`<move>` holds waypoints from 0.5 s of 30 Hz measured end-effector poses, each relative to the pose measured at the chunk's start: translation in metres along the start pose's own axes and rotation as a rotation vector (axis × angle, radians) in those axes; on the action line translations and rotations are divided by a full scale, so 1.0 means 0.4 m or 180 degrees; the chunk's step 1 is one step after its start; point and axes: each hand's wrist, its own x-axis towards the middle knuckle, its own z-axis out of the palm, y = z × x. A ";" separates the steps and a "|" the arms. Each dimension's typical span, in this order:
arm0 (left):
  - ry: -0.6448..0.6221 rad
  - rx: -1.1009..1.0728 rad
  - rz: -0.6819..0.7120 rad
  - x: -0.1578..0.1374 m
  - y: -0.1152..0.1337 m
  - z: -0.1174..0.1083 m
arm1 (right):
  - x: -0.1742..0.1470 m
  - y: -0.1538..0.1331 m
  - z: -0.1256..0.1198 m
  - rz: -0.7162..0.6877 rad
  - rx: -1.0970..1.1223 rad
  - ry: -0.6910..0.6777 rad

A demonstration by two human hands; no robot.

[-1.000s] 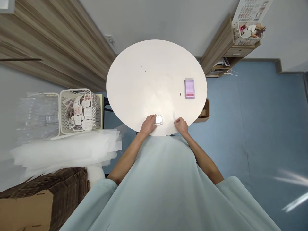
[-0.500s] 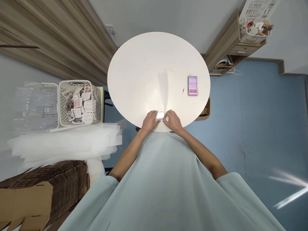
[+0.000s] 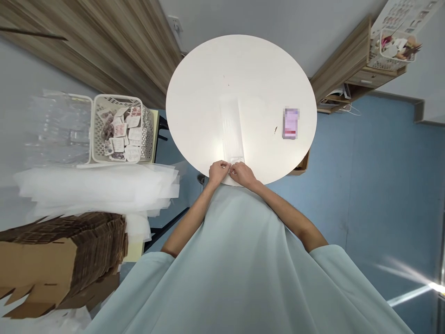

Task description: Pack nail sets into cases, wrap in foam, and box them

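Note:
A long, clear plastic box (image 3: 231,125) lies on the white oval table (image 3: 194,106), its near end toward me. At that near end, close to the table's front edge, my left hand (image 3: 219,172) pinches the plastic with thumb and finger. My right hand (image 3: 242,174) sits just beside it, fingers curled closed on the same end. The fingertips of both hands nearly meet and partly cover the end of the box, so its exact form there is hidden.
A phone-like object with a blurred screen (image 3: 290,123) lies at the table's right. To the left stand a white basket (image 3: 148,134) of small cards, clear plastic packaging (image 3: 55,130), white foam sheets (image 3: 97,185) and stacked cardboard (image 3: 93,241). A cabinet (image 3: 351,60) stands at back right.
The plastic box, earlier seen end-on between my hands, now lies stretched out away from me. My hands have come closer together. The whole view has shifted slightly.

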 end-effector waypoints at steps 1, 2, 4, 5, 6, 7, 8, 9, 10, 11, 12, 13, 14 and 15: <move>0.0038 0.0038 -0.0012 -0.001 -0.004 0.001 | -0.001 0.002 -0.002 0.0002 0.0054 0.0008; 0.0070 0.0075 -0.0017 -0.002 -0.007 0.002 | -0.003 0.004 -0.007 0.0015 0.0106 0.0029; 0.0119 0.0154 -0.0012 -0.006 -0.011 0.003 | -0.009 0.012 -0.020 0.0093 0.0203 0.0106; 0.0136 0.0191 -0.0003 -0.007 -0.012 0.003 | -0.013 0.018 -0.029 0.0144 0.0249 0.0152; 0.0153 0.0226 0.0010 -0.009 -0.013 0.003 | -0.017 0.024 -0.037 0.0203 0.0285 0.0205; 0.0175 0.0265 0.0021 -0.009 -0.014 0.003 | -0.020 0.032 -0.045 0.0271 0.0305 0.0259; 0.0196 0.0301 0.0031 -0.009 -0.016 0.003 | -0.024 0.040 -0.053 0.0344 0.0310 0.0312; 0.0211 0.0334 0.0040 -0.009 -0.017 0.004 | -0.027 0.048 -0.059 0.0433 0.0305 0.0366; 0.0216 0.0364 0.0046 -0.008 -0.018 0.005 | -0.028 0.055 -0.063 0.0534 0.0300 0.0415; 0.0213 0.0391 0.0049 -0.006 -0.020 0.006 | -0.029 0.062 -0.065 0.0649 0.0310 0.0454; 0.0206 0.0417 0.0048 -0.005 -0.021 0.007 | -0.027 0.068 -0.066 0.0774 0.0341 0.0479; 0.0197 0.0440 0.0043 -0.004 -0.022 0.008 | -0.025 0.074 -0.066 0.0895 0.0388 0.0477; 0.0191 0.0460 0.0037 -0.003 -0.023 0.010 | -0.020 0.078 -0.064 0.1008 0.0447 0.0454; 0.0190 0.0478 0.0033 -0.002 -0.024 0.011 | -0.015 0.082 -0.061 0.1109 0.0519 0.0411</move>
